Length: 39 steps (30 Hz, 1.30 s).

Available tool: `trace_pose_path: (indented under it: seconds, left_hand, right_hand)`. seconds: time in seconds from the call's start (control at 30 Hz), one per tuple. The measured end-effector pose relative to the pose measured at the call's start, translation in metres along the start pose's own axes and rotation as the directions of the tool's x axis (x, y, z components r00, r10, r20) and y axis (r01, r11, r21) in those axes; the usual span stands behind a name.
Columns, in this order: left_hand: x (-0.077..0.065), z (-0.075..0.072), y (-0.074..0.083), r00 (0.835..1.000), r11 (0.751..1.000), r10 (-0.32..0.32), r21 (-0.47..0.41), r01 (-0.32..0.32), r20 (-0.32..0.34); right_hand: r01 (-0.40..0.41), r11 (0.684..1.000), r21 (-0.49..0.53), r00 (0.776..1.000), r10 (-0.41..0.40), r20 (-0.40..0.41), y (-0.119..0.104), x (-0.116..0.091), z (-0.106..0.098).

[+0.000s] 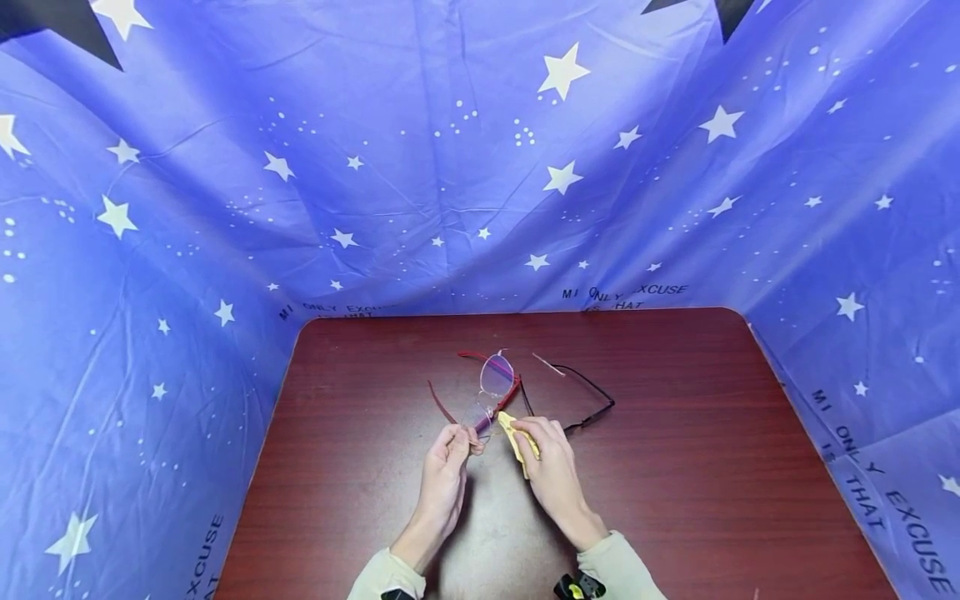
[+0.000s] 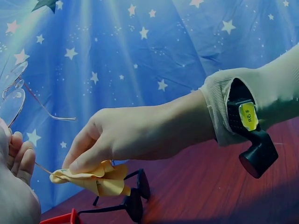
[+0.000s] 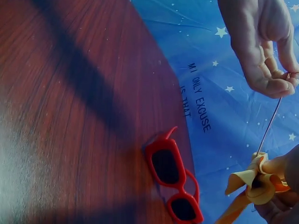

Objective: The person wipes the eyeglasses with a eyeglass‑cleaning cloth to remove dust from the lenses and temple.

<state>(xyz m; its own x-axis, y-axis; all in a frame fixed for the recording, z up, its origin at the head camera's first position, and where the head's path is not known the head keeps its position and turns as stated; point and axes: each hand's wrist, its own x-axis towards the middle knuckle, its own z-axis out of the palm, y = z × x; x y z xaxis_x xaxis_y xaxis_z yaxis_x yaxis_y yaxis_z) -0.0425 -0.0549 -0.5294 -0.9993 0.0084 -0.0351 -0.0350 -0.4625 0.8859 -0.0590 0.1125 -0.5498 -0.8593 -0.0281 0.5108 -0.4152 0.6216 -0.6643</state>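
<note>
My left hand (image 1: 448,462) pinches thin wire-framed eyeglasses (image 1: 497,375) by the frame, their clear lenses raised above the table. Between finger and thumb, my right hand (image 1: 553,467) holds a crumpled yellow cloth (image 1: 519,446). In the left wrist view, the cloth (image 2: 100,181) is folded round one thin temple arm of the eyeglasses (image 2: 13,103). That arm runs straight from the left hand (image 3: 261,46) into the cloth (image 3: 258,182) in the right wrist view. The other arm sticks out free toward the far right.
Red-framed sunglasses (image 3: 168,168) with dark lenses lie on the dark red wooden table (image 1: 675,483), beneath the eyeglasses. Right of them lie black sunglasses (image 1: 604,406). A blue star-printed curtain (image 1: 420,167) surrounds the back and sides of the table.
</note>
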Motion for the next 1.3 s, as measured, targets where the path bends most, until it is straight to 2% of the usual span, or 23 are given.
trace_pose_path:
  seconds: [0.1,0.2,0.33,0.43,0.63,0.77,0.93,1.13,1.3]
  left_hand:
    - [-0.001,0.001,0.001,1.000,1.000,-0.002,-0.002,0.002,-0.005]
    - [-0.001,0.002,0.001,1.000,1.000,-0.007,-0.009,0.006,-0.013]
    - [-0.002,0.002,0.000,0.999,1.000,-0.016,-0.026,0.015,-0.028]
    - [-0.002,0.002,-0.001,0.999,0.999,-0.024,-0.039,0.023,-0.037]
    - [-0.002,0.001,0.003,0.999,0.999,-0.012,-0.046,0.010,-0.039]
    - [-0.002,0.000,0.005,0.999,0.999,-0.023,-0.047,0.021,-0.043]
    - [-0.002,0.001,0.004,0.997,0.998,-0.041,-0.042,0.039,-0.058]
    - [-0.002,0.004,0.002,0.996,0.996,-0.066,-0.062,0.063,-0.052]
    - [-0.001,0.006,0.002,0.996,0.995,-0.070,-0.072,0.066,-0.048]
  right_hand:
    - [-0.021,1.000,0.008,1.000,0.021,0.012,-0.003,0.001,0.001]
    - [-0.031,0.998,0.060,0.999,0.030,0.014,-0.008,0.002,0.004]
    - [0.012,0.991,0.131,1.000,-0.014,0.013,-0.015,0.003,0.009]
    - [0.047,0.989,0.141,0.998,-0.051,0.022,-0.017,0.004,0.010]
    - [0.070,0.998,0.001,0.996,-0.070,0.053,-0.009,0.006,0.004]
    - [0.106,0.989,-0.104,0.994,-0.100,0.053,-0.003,0.008,-0.002]
    - [0.119,0.982,-0.149,0.992,-0.111,0.056,-0.002,0.009,-0.005]
    - [0.057,0.997,-0.049,0.995,-0.053,0.079,-0.011,0.010,-0.002]
    - [0.074,0.997,0.026,0.991,-0.076,0.112,-0.018,0.010,-0.001]
